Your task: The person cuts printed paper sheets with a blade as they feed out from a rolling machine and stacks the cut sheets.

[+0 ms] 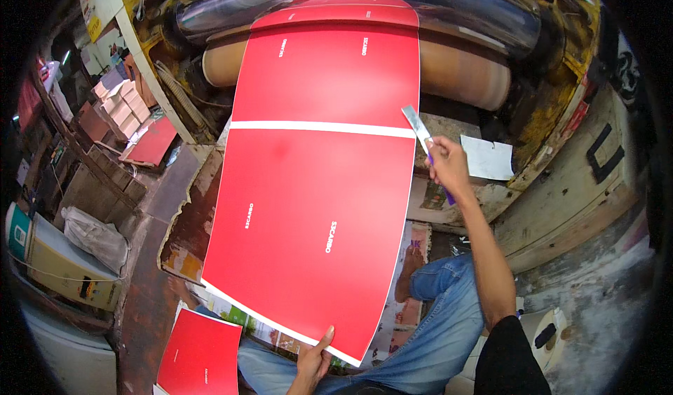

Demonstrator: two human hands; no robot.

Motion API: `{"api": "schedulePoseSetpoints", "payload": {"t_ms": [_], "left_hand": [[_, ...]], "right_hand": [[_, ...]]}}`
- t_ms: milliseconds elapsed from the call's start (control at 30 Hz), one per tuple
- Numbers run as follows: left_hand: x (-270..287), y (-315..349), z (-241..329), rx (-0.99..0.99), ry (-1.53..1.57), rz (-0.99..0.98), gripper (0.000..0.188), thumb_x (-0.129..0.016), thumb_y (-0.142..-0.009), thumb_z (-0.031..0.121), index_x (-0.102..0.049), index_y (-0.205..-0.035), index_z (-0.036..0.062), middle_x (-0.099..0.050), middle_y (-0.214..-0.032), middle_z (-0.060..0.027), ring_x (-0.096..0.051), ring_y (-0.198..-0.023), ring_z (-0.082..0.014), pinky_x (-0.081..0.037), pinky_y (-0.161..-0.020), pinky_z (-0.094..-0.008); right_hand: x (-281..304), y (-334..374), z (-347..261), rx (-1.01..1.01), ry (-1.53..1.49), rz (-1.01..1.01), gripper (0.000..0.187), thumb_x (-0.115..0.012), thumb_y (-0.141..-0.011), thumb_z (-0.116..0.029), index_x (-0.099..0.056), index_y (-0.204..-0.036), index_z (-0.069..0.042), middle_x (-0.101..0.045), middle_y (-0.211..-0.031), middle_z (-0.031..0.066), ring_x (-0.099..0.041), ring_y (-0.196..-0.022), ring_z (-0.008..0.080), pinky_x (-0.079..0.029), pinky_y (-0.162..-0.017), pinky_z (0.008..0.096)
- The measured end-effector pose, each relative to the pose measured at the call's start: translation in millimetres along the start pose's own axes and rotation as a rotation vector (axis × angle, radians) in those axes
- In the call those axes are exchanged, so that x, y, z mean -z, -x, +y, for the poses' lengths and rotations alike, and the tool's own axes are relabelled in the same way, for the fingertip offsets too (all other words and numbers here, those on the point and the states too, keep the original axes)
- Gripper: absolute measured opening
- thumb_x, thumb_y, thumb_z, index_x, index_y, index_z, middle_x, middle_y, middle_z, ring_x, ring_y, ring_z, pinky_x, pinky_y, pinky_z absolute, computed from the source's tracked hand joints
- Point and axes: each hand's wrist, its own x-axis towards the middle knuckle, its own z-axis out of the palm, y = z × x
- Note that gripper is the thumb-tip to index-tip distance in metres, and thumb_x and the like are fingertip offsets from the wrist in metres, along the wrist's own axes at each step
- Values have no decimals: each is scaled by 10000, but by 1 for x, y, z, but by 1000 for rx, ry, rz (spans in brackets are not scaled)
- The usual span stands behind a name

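A long length of glossy red printed sheet [308, 192] with white edges comes out from the rollers and slopes down toward me. A white strip [322, 128] crosses it, dividing one red panel from the other. At the near edge my left hand [313, 362] is closed on the sheet, thumb on top and fingers beneath. My right hand [447, 162] grips a flat-bladed knife [418, 125] with a purple handle. Its silver blade points up and left, over the sheet's right edge by the white strip. Whether the blade touches the sheet is unclear.
A shiny metal roller [350, 13] and a brown roller [459, 76] sit in a yellow machine frame [151, 51]. Another red sheet [200, 353] lies at lower left. White paper [486, 157] rests right of the knife. Stacked pale blocks [126, 107] stand at far left.
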Motion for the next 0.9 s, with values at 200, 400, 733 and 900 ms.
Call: {"api": "schedulePoseSetpoints", "payload": {"t_ms": [200,400,733,900], "left_hand": [[4,33,5,-30,76,-1,625,-602,-874,-65,-281,-1396,61,-474,-1322,-147,-505,-1216,-239,-469,-1023,-372],[36,55,10,4,20,66,654,-597,-869,-46,-248,-1412,55,-451,-1341,-174,-481,-1242,-297,-419,-1055,-477],[74,91,19,-77,-163,218,685,-680,-845,42,-269,-1392,41,-554,-1221,-163,-651,-951,-231,-596,-703,-364],[124,113,38,73,-461,346,745,-741,-806,95,-297,-1401,26,-632,-1078,-113,-465,-352,-81,-295,-237,-203]], "right_hand": [[-13,17,25,-14,55,-19,210,-546,-951,-195,-615,-1008,-5,-590,-614,55,-517,-403,103,-368,-348,276],[-10,54,3,513,487,171,172,-647,-852,-102,-638,-1004,-23,-600,-745,78,-605,-598,130,-453,-489,259],[-6,9,17,959,777,-307,648,-666,-574,63,-637,-1189,-142,-649,-1182,75,-648,-937,290,-566,-746,398],[-14,9,19,799,665,-314,537,-596,-574,85,-686,-1072,-96,-692,-1039,134,-678,-909,307,-561,-790,369]]}}
